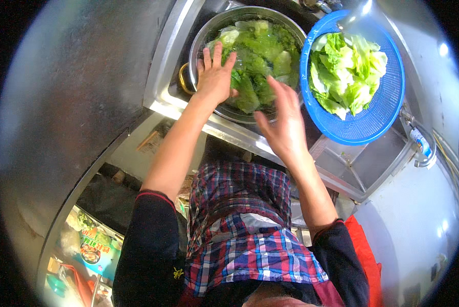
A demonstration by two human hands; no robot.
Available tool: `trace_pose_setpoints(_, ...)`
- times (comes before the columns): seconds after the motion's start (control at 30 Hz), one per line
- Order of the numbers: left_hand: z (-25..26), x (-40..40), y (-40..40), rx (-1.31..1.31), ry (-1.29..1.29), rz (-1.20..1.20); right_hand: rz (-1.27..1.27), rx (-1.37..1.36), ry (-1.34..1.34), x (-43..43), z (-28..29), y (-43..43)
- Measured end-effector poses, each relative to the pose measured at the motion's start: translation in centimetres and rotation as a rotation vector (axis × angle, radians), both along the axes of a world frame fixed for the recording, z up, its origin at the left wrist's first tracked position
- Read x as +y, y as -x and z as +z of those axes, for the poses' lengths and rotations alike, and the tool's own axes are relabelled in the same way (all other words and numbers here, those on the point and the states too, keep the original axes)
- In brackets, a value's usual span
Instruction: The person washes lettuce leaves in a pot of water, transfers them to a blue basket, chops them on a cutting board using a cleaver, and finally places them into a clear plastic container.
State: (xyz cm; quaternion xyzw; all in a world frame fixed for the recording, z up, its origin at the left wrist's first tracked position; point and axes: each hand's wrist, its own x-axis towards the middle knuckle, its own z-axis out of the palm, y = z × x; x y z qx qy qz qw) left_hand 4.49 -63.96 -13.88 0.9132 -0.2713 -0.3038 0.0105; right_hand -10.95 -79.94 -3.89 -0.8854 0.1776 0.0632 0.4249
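A round metal pot (248, 119) stands in the sink, full of water with green lettuce leaves (258, 57) in it. Over the pot's left side, my left hand (215, 76) is spread with nothing in its grasp; whether its fingertips touch the leaves, I cannot tell. My right hand (285, 115), slightly blurred, hangs over the pot's lower right rim, thumb and fingers apart and nothing between them. To the right, a blue plastic basket (382, 122) holds a heap of torn pale-green lettuce (346, 75).
A faucet spout (352, 21) reaches over the basket's top edge. The metal sink's rim (244, 140) runs between me and the pot. Below the basket lies a metal basin (352, 165), with a pipe fitting (409, 117) by the wall. A dark flat surface (79, 96) fills the left.
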Motion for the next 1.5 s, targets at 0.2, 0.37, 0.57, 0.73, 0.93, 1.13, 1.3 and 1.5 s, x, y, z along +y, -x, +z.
trace_pose_setpoints(0.2,-7.9,-0.1,-2.6,0.286,-0.121,0.241,-0.032,0.420,0.294,2.1,-9.5,-7.2)
trace_pose_setpoints(0.37,-9.3,-1.1,-2.4,0.268,-0.035,0.325,-0.162,0.380,0.016,-0.2,-17.7,-9.2)
trace_pose_setpoints(0.57,2.2,2.3,0.4,0.055,0.855,0.328,-0.333,0.145,-0.262,1.5,-7.1,-6.8)
trace_pose_setpoints(0.73,4.9,2.8,1.0,0.035,1.045,0.440,-0.314,-0.142,-0.067,2.8,-4.5,-4.7)
trace_pose_setpoints(0.93,11.5,0.6,2.3,-0.056,1.222,0.439,-0.205,-0.419,0.021,0.2,2.5,-3.8)
trace_pose_setpoints(1.13,17.8,-8.8,5.8,0.345,1.579,0.340,-0.621,-0.549,-0.039,-6.0,10.7,2.1)
trace_pose_setpoints(1.3,13.7,-14.0,6.6,0.081,1.291,0.309,-0.571,-0.253,0.007,-12.8,10.7,2.2)
trace_pose_setpoints(1.5,4.6,-2.9,1.5,0.037,0.823,0.572,-0.478,-0.382,0.030,-5.6,8.6,1.7)
